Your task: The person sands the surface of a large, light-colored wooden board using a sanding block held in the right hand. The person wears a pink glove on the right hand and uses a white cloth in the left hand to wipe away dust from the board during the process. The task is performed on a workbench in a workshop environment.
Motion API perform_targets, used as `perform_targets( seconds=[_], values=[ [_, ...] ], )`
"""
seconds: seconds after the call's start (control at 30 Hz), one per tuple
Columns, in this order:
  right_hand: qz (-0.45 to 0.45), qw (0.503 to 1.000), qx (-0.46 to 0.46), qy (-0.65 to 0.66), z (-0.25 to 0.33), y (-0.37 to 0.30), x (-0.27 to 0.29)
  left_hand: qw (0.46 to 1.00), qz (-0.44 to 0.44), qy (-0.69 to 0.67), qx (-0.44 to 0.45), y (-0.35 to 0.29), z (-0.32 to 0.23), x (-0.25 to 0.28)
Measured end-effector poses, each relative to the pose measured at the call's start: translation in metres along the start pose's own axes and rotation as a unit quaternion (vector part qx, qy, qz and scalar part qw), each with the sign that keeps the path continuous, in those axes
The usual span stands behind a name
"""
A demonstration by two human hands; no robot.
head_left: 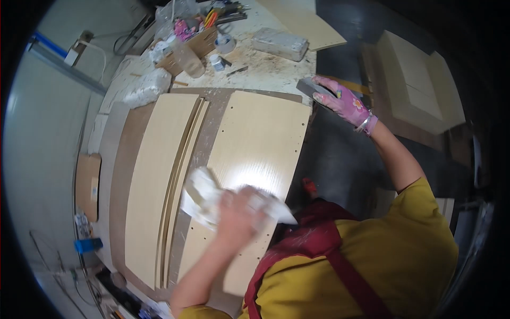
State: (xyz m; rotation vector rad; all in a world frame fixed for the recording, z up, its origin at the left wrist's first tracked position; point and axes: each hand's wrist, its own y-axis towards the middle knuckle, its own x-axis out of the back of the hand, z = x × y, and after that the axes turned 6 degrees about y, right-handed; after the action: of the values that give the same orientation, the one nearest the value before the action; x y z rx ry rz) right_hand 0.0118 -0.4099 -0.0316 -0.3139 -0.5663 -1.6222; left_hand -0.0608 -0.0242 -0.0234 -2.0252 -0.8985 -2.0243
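- Left hand (239, 212): bare and blurred by motion, closed on the white cloth; individual fingers cannot be made out.
- White cloth (203, 192): bunched beneath the left hand, spreading out to both sides of it, in contact with the drilled panel.
- Drilled panel (260, 127): pale, wood-grained, directly under the left hand and extending away beyond it; small dark holes run near its edges, and a bright reflection lies just past the fingers.
- Panel stack (162, 175): pale boards laid flat to the left of the left hand, edges slightly offset.
- Right hand (345, 103): in a pink floral glove (358, 110), raised beside the far right corner of the drilled panel — thumb and fingers clamped on the grey block.
- Grey block (307, 86): projects leftward from the right hand's grip.
- Wrapped brick-shaped block (280, 44): beyond the right hand and to its left, on the white tabletop (255, 74).
- Tape roll (225, 43) and small white bottle (217, 62): farther left of the right hand — well beyond the left.
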Motion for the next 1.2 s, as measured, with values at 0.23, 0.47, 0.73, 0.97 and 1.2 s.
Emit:
perform_targets(
  seconds=[0.23,0.47,0.73,0.97,1.2],
  values=[
    [0.05,0.994,0.015,0.093,-0.031,0.016,0.026,0.968,-0.12,-0.07,0.209,0.128,0.068,0.028],
    [0.102,0.985,0.001,0.141,-0.065,0.022,0.041,0.89,0.012,0.101,0.445,0.158,0.202,-0.059],
    [0.157,0.984,0.084,-0.003,-0.025,0.029,0.054,0.891,0.011,0.014,0.454,0.073,0.067,-0.006],
    [0.232,0.88,0.303,-0.281,0.035,0.139,-0.1,0.868,-0.056,0.165,0.464,0.082,0.026,-0.042],
    [0.166,0.874,0.391,-0.235,-0.015,0.081,-0.046,0.854,-0.078,0.131,0.498,0.071,0.029,-0.045]
  ],
)
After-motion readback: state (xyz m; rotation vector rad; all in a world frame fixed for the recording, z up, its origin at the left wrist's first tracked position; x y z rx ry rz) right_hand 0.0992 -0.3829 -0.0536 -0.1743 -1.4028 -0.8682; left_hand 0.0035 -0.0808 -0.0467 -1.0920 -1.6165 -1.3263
